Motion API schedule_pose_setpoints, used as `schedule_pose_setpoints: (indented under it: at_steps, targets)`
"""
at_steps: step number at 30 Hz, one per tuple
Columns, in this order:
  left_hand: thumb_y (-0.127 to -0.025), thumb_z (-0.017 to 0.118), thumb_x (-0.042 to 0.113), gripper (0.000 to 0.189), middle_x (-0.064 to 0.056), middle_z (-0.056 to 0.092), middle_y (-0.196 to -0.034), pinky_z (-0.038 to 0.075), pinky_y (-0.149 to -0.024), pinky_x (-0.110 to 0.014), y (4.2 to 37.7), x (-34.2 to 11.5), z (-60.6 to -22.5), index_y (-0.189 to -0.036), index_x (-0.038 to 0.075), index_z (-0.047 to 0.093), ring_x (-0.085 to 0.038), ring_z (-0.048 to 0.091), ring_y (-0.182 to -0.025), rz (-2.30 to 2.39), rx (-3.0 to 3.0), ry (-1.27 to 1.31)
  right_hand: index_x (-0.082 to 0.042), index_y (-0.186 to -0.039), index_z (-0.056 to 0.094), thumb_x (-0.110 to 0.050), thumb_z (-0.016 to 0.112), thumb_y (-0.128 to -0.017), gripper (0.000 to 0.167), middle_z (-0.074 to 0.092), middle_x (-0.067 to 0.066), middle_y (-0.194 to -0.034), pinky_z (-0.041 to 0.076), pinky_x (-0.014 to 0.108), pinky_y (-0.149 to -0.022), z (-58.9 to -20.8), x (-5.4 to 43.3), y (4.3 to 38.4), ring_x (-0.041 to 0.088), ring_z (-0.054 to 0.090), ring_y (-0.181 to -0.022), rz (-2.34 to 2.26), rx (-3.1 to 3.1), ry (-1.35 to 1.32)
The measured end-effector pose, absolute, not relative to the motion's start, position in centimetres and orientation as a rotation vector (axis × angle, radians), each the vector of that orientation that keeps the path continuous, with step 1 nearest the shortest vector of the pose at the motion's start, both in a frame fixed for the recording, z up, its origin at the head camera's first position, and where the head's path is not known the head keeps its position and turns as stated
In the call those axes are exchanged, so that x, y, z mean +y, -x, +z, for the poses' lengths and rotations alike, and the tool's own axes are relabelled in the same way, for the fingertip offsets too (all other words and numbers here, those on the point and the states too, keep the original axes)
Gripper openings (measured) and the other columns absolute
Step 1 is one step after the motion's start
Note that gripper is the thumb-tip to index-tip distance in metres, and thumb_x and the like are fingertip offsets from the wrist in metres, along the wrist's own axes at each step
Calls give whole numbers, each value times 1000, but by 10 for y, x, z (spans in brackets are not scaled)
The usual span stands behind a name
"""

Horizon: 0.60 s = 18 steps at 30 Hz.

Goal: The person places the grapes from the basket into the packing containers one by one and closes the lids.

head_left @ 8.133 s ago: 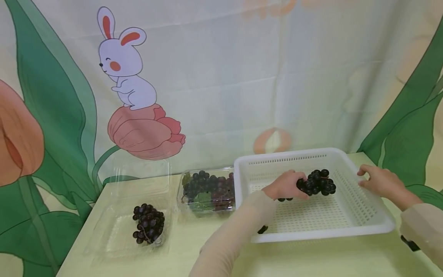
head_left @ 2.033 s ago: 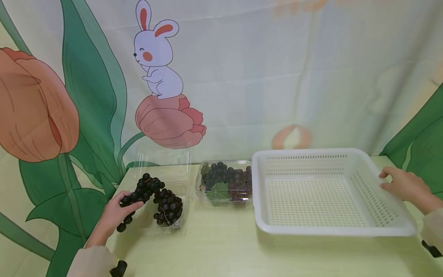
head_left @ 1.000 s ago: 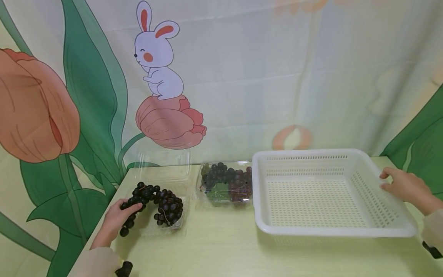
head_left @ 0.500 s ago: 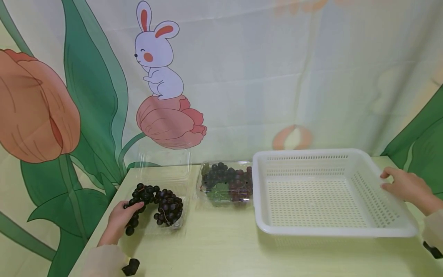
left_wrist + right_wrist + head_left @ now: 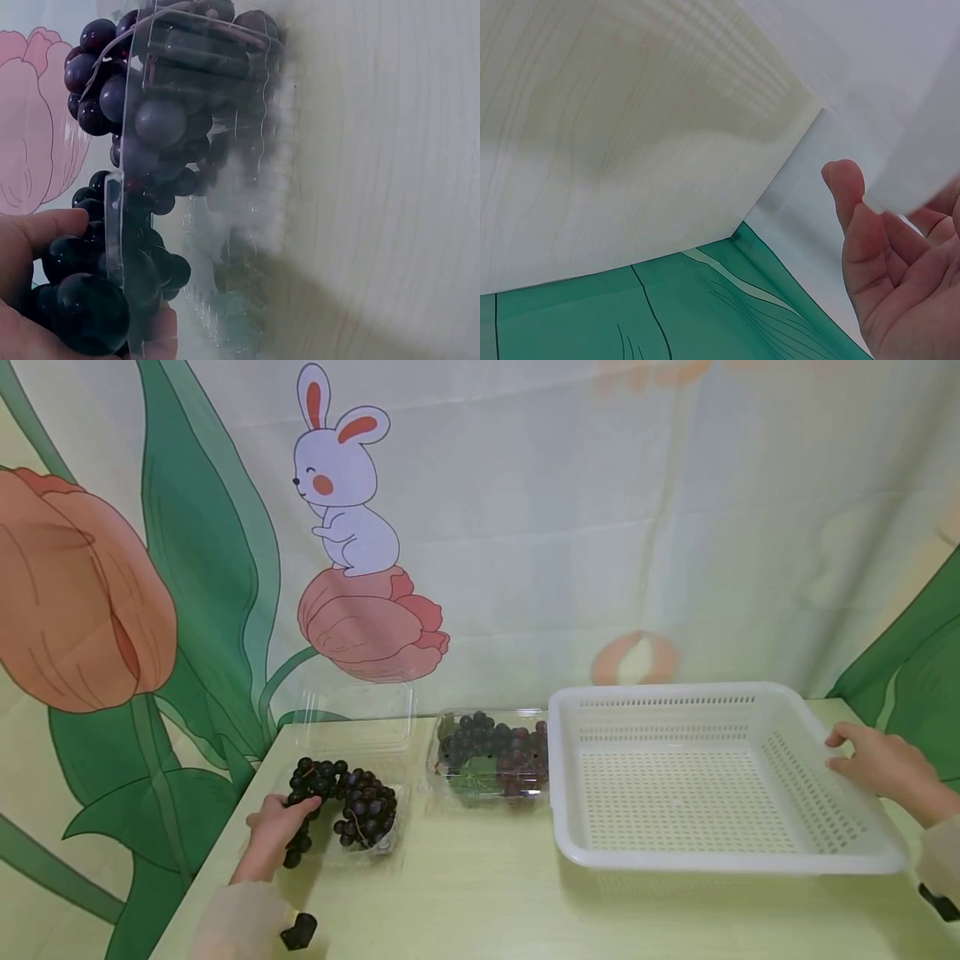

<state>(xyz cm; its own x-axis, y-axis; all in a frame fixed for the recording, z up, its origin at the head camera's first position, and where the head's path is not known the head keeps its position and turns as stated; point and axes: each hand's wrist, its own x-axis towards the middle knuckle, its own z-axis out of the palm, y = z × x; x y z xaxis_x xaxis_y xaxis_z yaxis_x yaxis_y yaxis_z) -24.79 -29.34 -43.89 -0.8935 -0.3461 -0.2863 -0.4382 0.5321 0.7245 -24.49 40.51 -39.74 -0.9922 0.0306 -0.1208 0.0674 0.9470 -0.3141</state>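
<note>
My left hand (image 5: 272,832) is at the open clear plastic box (image 5: 330,858) on the left, holding a bunch of black grapes (image 5: 321,774) between thumb and fingers. In the left wrist view, those grapes (image 5: 93,313) sit low inside the box, partly seen through its wall (image 5: 114,225). A second bunch of dark grapes (image 5: 366,810) lies right beside them in the same box. On the far right my right hand (image 5: 881,767) grips the rim of a white perforated plastic basket (image 5: 686,860). The right wrist view shows its fingertips (image 5: 866,229) curled at the rim edge.
A lidded clear box of grapes (image 5: 491,756) stands between the open box and the basket. The open box's raised lid (image 5: 358,714) leans near the printed cloth backdrop (image 5: 517,543). Pale wood-grain tabletop (image 5: 480,893) lies in front.
Earlier, my left hand gripped the grapes in the basket. It has since carried them left and lowered them into the open box, edging slightly right lately. The right hand has stayed at the rim.
</note>
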Motion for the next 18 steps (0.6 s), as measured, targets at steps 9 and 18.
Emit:
schedule_pose_setpoints:
  at_steps: [9, 18]
  targets:
    - [-86, 45, 23, 69, -39, 8, -130, 22, -98, -57, 255, -289, -443, -133, -12, 9, -50, 13, -120, 1410, 2615, 771, 6, -101, 44, -14, 55, -84, 28, 56, 16, -72, 40, 30, -47, -398, 405, 245, 17, 52, -55, -500, 2989, -68]
    - [-90, 37, 16, 68, -35, -6, -138, 14, -102, -57, 261, -290, -442, -137, -6, -6, -48, -4, -127, 1490, 2498, 753, 7, -101, 44, -13, 56, -83, 29, 57, 18, -74, 40, 30, -47, -401, 407, 248, 17, 52, -55, -478, 3002, -77]
